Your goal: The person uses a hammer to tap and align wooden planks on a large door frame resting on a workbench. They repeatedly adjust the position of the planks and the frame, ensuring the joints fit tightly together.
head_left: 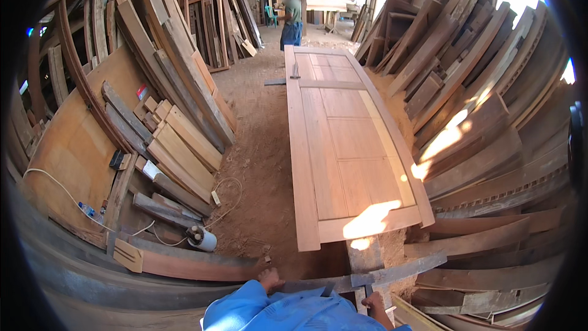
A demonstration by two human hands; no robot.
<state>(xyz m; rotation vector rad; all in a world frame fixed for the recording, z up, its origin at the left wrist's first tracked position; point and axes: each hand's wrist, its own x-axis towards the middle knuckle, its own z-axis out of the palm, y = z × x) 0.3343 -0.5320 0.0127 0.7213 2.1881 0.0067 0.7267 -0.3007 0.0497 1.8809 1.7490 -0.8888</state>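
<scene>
Blue shirt [294, 311], then hands [269, 279] [376, 303] part-curled, can't tell if gripping, nr lt pinkish-brn panelled door [355, 138] w/ part-sunlit near end.

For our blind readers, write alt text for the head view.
A long, reddish-brown panelled wooden door stretches away from a person in blue, whose left hand and right hand show below its near end, any grip unclear. Brown wooden boards crowd both sides; another person stands beyond the door's far end.
</scene>
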